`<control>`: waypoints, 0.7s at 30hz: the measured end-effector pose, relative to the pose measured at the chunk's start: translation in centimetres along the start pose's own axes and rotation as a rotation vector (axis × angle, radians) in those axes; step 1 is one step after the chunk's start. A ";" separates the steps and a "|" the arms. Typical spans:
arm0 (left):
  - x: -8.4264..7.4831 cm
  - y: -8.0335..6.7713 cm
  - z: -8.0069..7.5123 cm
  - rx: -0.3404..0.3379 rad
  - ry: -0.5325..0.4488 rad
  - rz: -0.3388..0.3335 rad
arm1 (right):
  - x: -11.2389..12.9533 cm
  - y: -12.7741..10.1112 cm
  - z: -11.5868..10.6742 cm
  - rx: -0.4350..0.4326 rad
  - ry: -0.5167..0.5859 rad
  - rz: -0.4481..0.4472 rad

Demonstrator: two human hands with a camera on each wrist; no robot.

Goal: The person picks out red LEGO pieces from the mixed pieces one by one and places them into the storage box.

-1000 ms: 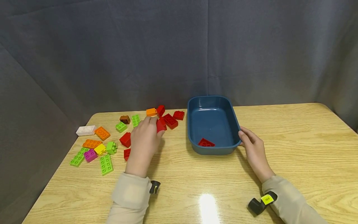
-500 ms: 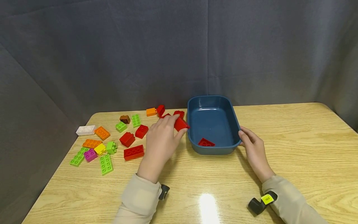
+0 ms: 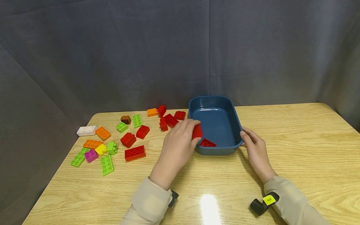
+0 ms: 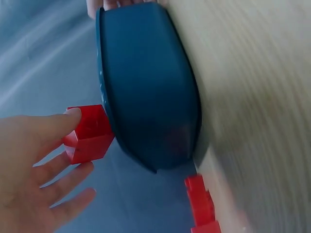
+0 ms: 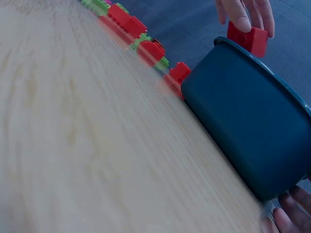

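My left hand (image 3: 179, 141) pinches a red toy brick (image 3: 197, 131) between thumb and fingers, at the left rim of a blue plastic bin (image 3: 215, 151). In the left wrist view the held brick (image 4: 90, 136) shows its hollow side, close against the bin's rim. A red brick (image 3: 207, 143) lies inside the bin at its near end. My right hand (image 3: 255, 153) grips the bin's near right corner, thumb on the rim and fingers down the outside.
Several red bricks, such as a long one (image 3: 135, 153), lie left of the bin on the wooden table (image 3: 180, 193). Farther left are green (image 3: 107, 165), orange (image 3: 102, 133), yellow (image 3: 100, 150), purple (image 3: 91, 156), brown (image 3: 125, 119) and white (image 3: 86, 130) bricks. A grey curtain (image 3: 140, 56) hangs behind.
My left hand has lifted the red brick from among the others and carried it right to the bin's left rim. The right hand and the bin have stayed put.
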State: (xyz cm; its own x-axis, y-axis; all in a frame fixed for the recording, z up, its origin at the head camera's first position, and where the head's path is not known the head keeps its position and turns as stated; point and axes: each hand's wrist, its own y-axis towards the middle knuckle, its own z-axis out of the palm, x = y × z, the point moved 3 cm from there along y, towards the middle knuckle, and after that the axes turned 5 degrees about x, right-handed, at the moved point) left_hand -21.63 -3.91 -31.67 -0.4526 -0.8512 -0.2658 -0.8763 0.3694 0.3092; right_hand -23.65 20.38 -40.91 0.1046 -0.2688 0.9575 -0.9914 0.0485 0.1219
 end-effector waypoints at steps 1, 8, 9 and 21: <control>-0.2 0.0 0.2 0.007 0.001 0.010 | 0.0 0.0 0.0 0.000 0.001 0.000; -0.9 -0.1 1.1 0.043 0.049 0.060 | 0.0 0.0 0.0 0.001 -0.001 0.004; -1.0 -0.1 1.2 0.037 0.057 0.067 | 0.0 0.0 0.0 0.002 -0.001 0.005; -1.0 -0.2 1.3 -0.027 0.085 0.110 | 0.0 0.0 0.0 0.000 -0.003 0.001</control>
State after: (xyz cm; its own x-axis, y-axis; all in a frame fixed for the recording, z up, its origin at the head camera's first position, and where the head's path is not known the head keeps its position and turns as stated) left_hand -21.21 -2.66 -32.61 -0.5289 -0.8351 -0.1513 -0.8171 0.4527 0.3570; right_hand -23.65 20.37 -40.90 0.1038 -0.2714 0.9569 -0.9914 0.0484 0.1213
